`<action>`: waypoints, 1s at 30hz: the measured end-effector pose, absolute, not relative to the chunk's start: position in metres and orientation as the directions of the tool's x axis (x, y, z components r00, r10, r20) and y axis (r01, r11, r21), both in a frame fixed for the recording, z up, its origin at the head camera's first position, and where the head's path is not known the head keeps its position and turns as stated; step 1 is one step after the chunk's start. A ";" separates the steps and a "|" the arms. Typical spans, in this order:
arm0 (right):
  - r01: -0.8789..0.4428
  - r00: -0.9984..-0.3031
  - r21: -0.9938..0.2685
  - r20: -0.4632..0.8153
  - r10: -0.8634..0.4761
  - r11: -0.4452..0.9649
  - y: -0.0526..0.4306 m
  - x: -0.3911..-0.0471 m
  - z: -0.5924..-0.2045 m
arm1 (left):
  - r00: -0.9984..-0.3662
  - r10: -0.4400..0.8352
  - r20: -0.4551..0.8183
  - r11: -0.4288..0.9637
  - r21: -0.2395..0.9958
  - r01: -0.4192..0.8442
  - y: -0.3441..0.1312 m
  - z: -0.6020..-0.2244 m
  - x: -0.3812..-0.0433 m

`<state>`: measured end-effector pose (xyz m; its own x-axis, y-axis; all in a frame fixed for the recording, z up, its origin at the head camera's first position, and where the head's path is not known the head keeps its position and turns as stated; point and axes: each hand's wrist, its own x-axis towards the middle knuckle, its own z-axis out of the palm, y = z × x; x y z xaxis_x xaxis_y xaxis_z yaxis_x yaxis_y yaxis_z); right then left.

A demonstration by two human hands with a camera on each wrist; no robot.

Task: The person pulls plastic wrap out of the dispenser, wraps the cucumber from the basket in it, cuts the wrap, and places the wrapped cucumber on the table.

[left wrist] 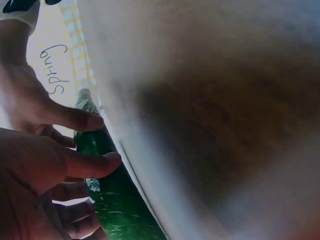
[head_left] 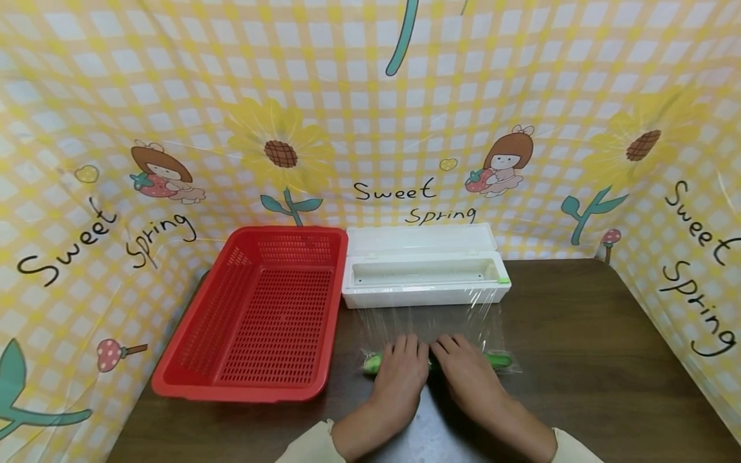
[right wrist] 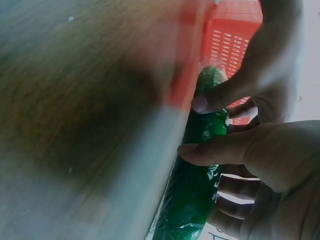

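A green cucumber (head_left: 499,361) lies crosswise on the table under both hands, with clear cling film (head_left: 431,319) wrapped about it. The film runs back from it to a white cling film box (head_left: 428,298). My left hand (head_left: 403,368) grips the cucumber left of its middle; its thumb lies along the near side and its fingers curl over the far side in the left wrist view. Close beside it, my right hand (head_left: 465,370) holds the other half the same way. Shiny creased film covers the cucumber (right wrist: 192,197) in the right wrist view. Both its ends stick out past the hands.
A red plastic basket (head_left: 332,321) with slotted walls stands to the left, right beside the box. The box's lid (head_left: 419,238) is raised against the yellow checked cloth (head_left: 370,116) that hangs around the table. Dark brown tabletop (head_left: 596,347) stretches to the right.
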<state>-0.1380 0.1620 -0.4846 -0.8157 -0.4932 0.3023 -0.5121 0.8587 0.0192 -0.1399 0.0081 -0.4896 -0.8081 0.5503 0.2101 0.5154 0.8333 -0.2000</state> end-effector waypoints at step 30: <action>-0.462 -0.743 0.094 0.501 -0.443 0.882 0.159 -0.130 -0.498 | -0.790 0.575 0.215 0.815 -0.062 0.576 0.005 -0.474 -0.154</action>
<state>-0.1296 0.1595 -0.4984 -0.7432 -0.4430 0.5015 -0.4624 0.8817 0.0937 -0.1543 0.0053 -0.4738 -0.7897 0.5746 0.2149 0.5762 0.8150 -0.0616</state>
